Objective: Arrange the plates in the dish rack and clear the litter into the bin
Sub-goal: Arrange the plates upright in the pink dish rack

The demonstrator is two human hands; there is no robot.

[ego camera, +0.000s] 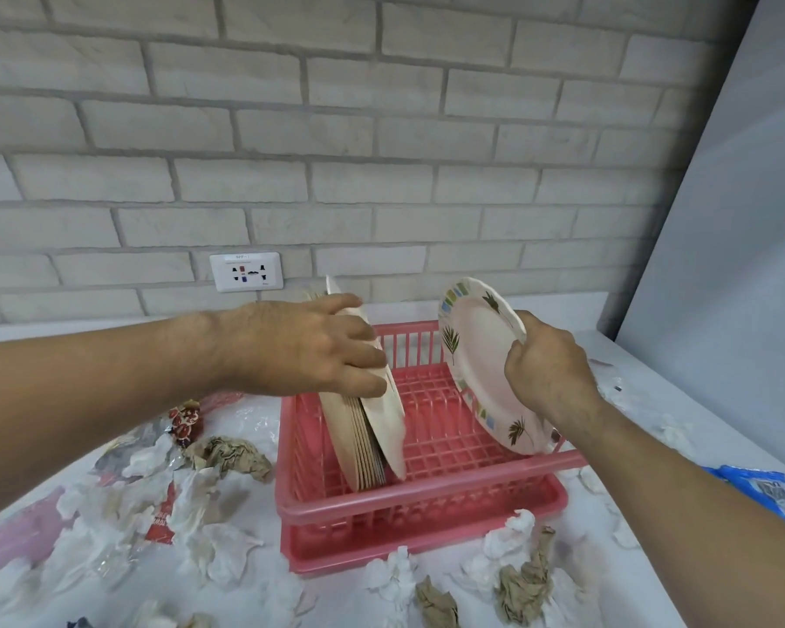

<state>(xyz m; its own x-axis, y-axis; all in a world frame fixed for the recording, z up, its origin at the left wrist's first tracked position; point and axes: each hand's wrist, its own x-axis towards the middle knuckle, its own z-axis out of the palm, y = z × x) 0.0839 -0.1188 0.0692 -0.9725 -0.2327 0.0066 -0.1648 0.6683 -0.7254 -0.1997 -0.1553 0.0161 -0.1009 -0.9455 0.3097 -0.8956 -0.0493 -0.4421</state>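
A pink plastic dish rack stands on the white counter. Several pale plates stand on edge in its left side, leaning right. My left hand rests on top of this stack, fingers spread over the outermost plate. My right hand grips the right rim of a white plate with leaf prints and coloured squares, held tilted above the rack's right half. Crumpled white tissues, brown paper wads and wrappers lie around the rack. No bin is in view.
A brick wall with a power socket rises behind the counter. A red printed wrapper lies at the left and a blue packet at the right edge. A grey panel stands on the right.
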